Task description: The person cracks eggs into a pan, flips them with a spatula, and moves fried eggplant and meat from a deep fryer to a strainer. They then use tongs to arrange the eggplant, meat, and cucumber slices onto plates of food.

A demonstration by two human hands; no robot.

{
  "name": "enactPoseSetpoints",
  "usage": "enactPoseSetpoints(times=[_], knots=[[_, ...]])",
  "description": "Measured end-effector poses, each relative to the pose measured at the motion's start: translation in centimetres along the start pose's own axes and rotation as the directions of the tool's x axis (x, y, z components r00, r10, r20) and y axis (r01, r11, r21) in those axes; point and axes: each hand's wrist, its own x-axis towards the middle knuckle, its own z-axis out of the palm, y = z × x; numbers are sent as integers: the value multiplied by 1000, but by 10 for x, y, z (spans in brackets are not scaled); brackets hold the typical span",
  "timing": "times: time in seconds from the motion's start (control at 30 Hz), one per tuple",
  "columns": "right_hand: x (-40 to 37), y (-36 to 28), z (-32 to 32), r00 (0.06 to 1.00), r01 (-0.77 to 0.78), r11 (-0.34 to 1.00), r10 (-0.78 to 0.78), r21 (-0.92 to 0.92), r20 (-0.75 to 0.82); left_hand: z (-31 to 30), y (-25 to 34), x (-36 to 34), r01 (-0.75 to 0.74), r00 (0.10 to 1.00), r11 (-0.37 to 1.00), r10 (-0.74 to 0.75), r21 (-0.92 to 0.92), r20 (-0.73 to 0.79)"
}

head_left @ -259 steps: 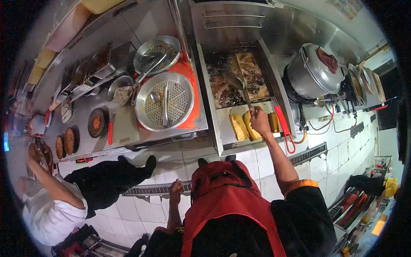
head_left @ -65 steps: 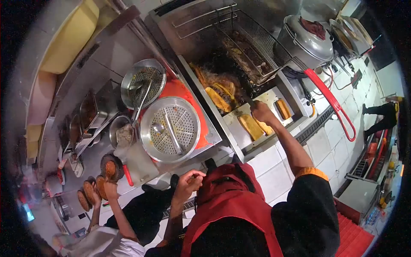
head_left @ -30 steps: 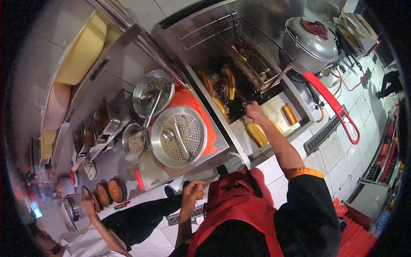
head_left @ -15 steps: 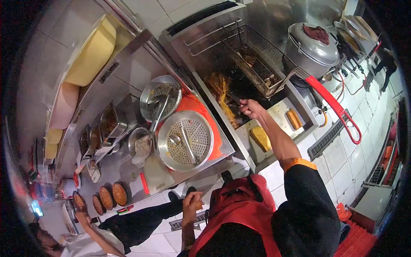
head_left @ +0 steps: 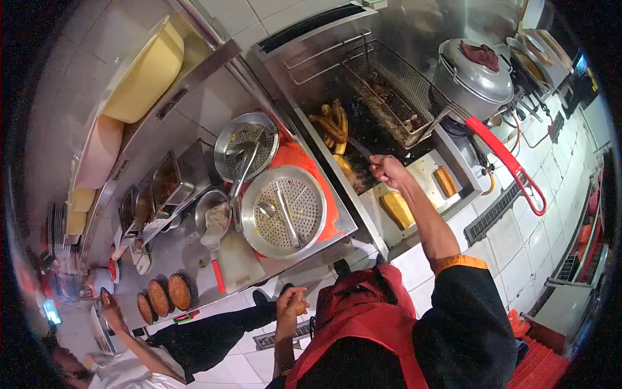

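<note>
My right hand (head_left: 389, 171) is closed around the end of a dark, narrow utensil (head_left: 359, 148) that looks like a knife. Its tip reaches into the fryer (head_left: 363, 113), among long yellow-brown pieces of plantain (head_left: 334, 123) bunched in the dark oil. Another piece (head_left: 350, 170) lies nearer the front, partly blurred. On the fryer's front ledge, close to my right forearm, rest a yellow peeled plantain (head_left: 396, 209) and a browner piece (head_left: 445, 181). My left hand (head_left: 289, 305), low near my apron, is closed on a small yellowish-brown thing, mostly hidden by the fingers.
A wire fry basket (head_left: 395, 97) with a red handle (head_left: 492, 146) hangs over the fryer's right side. Behind it stands a lidded pot (head_left: 470, 81). Perforated metal pans (head_left: 304, 217) sit left. A co-worker's hand (head_left: 111, 314) is by oval dishes (head_left: 179, 292).
The plantain pieces have bunched toward the back of the fryer. My right hand has shifted slightly. The co-worker's hand has moved the leftmost oval dish away from the others.
</note>
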Motion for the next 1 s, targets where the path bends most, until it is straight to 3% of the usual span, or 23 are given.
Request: enactPoseSetpoints(times=[0.07, 0.13, 0.2, 0.33, 0.4, 0.43, 0.53, 0.6, 0.67, 0.73, 0.8, 0.93, 1.0], knots=[[-6, -9, 10, 998, 47, 959, -59, -279, -35, 2, 2, -1, -19, 1000, 1000, 20, 20, -8], [-7, -10, 20, 996, 61, 960, -76, -273, -42, 4, 2, 0, -27, 1000, 1000, 27, 3, -15], [-7, -4, 31, 975, 66, 888, -154, -455, -159, 4, 2, 0, -32, 999, 999, 32, -15, -23], [-11, 11, 52, 944, 100, 878, -232, -468, -233, 2, 1, 4, -42, 999, 999, 42, 7, 1], [-16, 12, 62, 936, 78, 775, -273, -627, -222, 1, 2, 5, -56, 998, 998, 56, 21, 4], [-3, 21, 59, 877, 68, 629, -407, -774, -254, 1, 2, 4, -52, 999, 999, 52, 0, 11], [-4, 18, 52, 934, 85, 640, -318, -764, -162, 1, 3, 7, -48, 999, 998, 48, -46, -5], [-6, 13, 47, 948, 76, 762, -255, -644, -190, -3, -1, 16, -61, 993, 996, 67, 69, -95], [-5, 1, 31, 975, 41, 779, -168, -625, -146, -8, 8, 34, -191, 974, 965, 209, 180, -87], [-6, -5, 1, 999, 50, 962, -44, -269, 28, -9, 30, 58, -295, 928, 912, 345, 285, -142], [-26, -9, 11, 995, -81, 991, 74, -104, -70, -12, 54, 84, -345, 848, 710, 517, 614, -122], [-45, 3, -9, 991, -113, 988, 120, 108, -56, -8, 80, 134, -283, 848, 630, 517, 723, -118], [-66, 7, -24, 983, -164, 967, 177, 197, -51, -4, 90, 148, -25, 930, 528, 323, 849, -173]])
